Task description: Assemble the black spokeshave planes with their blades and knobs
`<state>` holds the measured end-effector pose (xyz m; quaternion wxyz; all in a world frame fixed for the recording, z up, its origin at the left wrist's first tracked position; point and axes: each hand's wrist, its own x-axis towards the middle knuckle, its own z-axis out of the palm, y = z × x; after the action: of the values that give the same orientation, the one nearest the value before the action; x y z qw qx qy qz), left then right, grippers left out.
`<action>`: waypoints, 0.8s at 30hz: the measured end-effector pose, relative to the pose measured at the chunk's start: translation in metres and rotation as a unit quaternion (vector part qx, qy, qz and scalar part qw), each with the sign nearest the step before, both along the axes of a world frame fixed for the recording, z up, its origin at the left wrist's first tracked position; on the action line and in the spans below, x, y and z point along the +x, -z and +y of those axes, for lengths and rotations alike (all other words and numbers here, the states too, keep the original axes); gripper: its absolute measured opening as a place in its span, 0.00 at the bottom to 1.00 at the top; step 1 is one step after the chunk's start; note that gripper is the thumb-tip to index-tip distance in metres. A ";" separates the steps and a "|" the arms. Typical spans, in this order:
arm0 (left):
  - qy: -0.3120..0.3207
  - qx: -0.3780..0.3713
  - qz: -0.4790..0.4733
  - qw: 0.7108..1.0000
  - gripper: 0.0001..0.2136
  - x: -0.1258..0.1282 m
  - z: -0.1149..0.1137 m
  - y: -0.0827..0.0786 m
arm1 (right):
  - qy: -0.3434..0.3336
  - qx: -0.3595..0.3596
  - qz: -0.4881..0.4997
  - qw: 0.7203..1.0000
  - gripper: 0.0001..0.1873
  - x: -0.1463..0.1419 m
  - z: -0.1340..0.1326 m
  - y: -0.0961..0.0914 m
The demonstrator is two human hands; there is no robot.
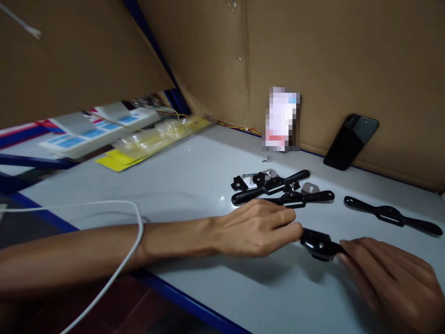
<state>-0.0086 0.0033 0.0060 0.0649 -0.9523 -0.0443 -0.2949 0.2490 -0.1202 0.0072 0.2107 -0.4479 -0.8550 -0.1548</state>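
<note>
A black spokeshave (320,245) is held level just above the table, its middle body showing between my two hands. My left hand (259,228) is closed at its left end, which the fingers hide. On the other side my right hand (392,273) grips the right handle between thumb and fingers. Behind my left hand, two more black spokeshaves (295,198) lie close together. Around them are black lever caps (238,183), a grey blade (310,188) and small screws (266,159). Another spokeshave (391,214) rests alone at the right.
A lit phone (282,118) and a dark phone (351,141) lean against the cardboard wall (330,60). Clear packaging with yellow card (149,144) lies at the back left, beside a white power strip (100,134). A white cable (139,222) crosses over my left forearm.
</note>
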 end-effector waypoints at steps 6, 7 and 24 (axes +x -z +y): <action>-0.014 0.097 -0.094 0.991 0.14 -0.006 0.009 -0.010 | -0.021 0.045 -0.003 0.999 0.11 0.014 0.001 -0.008; -0.014 0.091 -0.106 0.990 0.15 -0.006 0.008 -0.010 | -0.019 0.049 -0.008 0.999 0.11 0.014 0.002 -0.010; -0.012 0.029 -0.145 0.989 0.15 -0.005 0.007 -0.011 | 0.108 0.005 0.057 0.993 0.10 0.008 -0.008 -0.002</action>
<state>-0.0132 0.0107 0.0171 0.0887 -0.8965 -0.0564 -0.4303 0.2574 -0.1279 0.0091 0.2433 -0.5442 -0.7877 -0.1556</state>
